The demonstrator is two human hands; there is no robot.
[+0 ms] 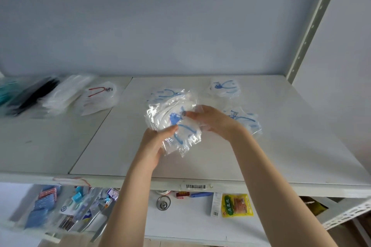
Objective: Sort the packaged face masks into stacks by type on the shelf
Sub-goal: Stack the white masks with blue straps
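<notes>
Both hands hold a bundle of clear-wrapped white masks with blue print above the middle of the white shelf. My left hand grips its lower left edge. My right hand pinches its right side. More blue-print packets lie on the shelf: one behind the bundle, one at the back right, one under my right wrist. At the left sit a red-print packet, a white stack, black masks and teal ones.
The shelf's upright post rises at the right. A lower shelf holds small packaged goods, a yellow snack bag, a metal can and blue packs.
</notes>
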